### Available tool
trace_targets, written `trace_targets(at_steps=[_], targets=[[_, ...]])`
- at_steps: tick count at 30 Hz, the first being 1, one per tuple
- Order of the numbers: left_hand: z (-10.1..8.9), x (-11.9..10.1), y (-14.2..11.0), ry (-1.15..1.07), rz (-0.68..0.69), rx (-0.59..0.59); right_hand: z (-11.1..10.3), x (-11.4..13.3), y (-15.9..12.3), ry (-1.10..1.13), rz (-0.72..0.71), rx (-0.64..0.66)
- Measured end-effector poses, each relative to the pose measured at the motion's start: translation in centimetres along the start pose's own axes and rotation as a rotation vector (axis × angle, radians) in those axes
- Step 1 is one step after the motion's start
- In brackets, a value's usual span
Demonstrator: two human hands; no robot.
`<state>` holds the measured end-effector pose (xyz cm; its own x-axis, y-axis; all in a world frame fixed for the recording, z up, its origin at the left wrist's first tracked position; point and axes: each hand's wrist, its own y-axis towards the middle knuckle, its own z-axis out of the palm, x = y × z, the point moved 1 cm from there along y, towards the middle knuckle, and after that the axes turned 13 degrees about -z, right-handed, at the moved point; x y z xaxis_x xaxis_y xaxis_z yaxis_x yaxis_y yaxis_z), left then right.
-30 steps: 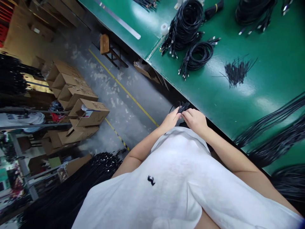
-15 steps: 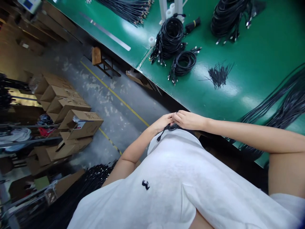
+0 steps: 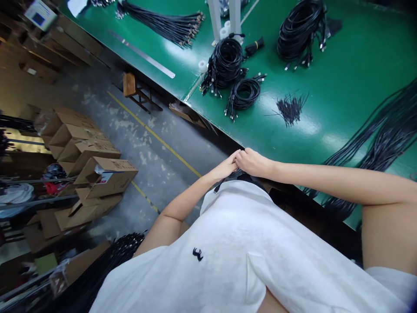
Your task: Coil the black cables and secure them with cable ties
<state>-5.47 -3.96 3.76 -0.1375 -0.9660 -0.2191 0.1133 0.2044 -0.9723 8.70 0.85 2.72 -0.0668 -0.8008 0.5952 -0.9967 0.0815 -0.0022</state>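
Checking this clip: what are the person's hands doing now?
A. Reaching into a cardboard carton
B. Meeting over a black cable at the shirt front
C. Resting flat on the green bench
B: the left hand and right hand meet above the white shirt, over a black cable.

Left hand (image 3: 224,169), right hand (image 3: 253,163) meet over black cable (image 3: 237,174), green workbench (image 3: 342,108) beside.

Black cable (image 3: 237,174), green workbench (image 3: 352,65), white T-shirt (image 3: 228,261).
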Motion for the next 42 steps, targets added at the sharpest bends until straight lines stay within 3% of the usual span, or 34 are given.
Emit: trace_targets(at_steps=[3, 6, 9, 11, 13, 15, 16, 18, 20, 22, 23, 26, 28, 32, 36, 40, 42], targets=[[-0.2, -0.8, 0.7, -0.087, 0.007, 0.003, -0.5, -1.6, 0.9, 0.177, 0.198, 0.084], [-1.1, -1.6, 1.4, -0.137, 0.079, 0.029, -0.9, -3.0, 1.6, 0.229, 0.346, 0.024], [-2.4, -2.4, 1.7, 0.107, 0.212, -0.003, -0.9, -3.7, 1.9, 0.222, 0.376, -0.039], [-3.0, -2.9, 1.8, 0.439, 0.294, -0.166, -0.6, -3.9, 2.1, 0.214, 0.356, -0.038], [-3.1, -3.3, 2.0, 0.765, 0.350, -0.430, -0.3, -4.0, 2.2, 0.196, 0.345, -0.020], [-2.7, -3.3, 2.3, 0.929, 0.366, -0.659, -0.1, -4.1, 2.3, 0.174, 0.347, -0.004], [-2.4, -3.2, 2.5, 0.927, 0.347, -0.715, 0.0, -4.2, 2.3, 0.165, 0.347, -0.001], [-2.1, -2.6, 2.5, 0.807, 0.262, -0.654, 0.2, -4.3, 2.1, 0.154, 0.326, 0.015], [-2.3, -2.2, 2.1, 0.666, 0.198, -0.438, 0.5, -4.3, 1.8, 0.134, 0.283, 0.037], [-3.0, -2.3, 1.3, 0.658, 0.274, -0.282, 0.9, -4.0, 1.4, 0.094, 0.207, 0.047], [-3.5, -2.6, 1.0, 0.718, 0.360, -0.260, 1.1, -3.7, 1.3, 0.066, 0.152, 0.041], [-4.1, -3.6, 1.4, 1.008, 0.549, -0.240, 1.5, -2.9, 1.2, -0.006, -0.029, 0.004], [-3.6, -3.6, 2.7, 1.134, 0.465, -0.234, 1.7, -3.0, 1.3, -0.009, -0.069, -0.003], [-1.0, -2.0, 4.8, 0.944, 0.221, -0.504, 2.2, -5.4, 1.2, 0.056, 0.160, 0.012], [-0.2, -0.9, 4.3, 0.802, 0.325, -0.377, 3.0, -6.8, 0.2, 0.106, 0.295, -0.005], [-1.7, -3.1, 3.9, 1.076, 0.451, -0.416, 3.3, -5.9, -0.8, 0.100, 0.159, -0.019], [-1.6, -4.0, 4.7, 1.224, 0.347, -0.321, 3.5, -5.8, -1.1, 0.118, 0.109, -0.018]])
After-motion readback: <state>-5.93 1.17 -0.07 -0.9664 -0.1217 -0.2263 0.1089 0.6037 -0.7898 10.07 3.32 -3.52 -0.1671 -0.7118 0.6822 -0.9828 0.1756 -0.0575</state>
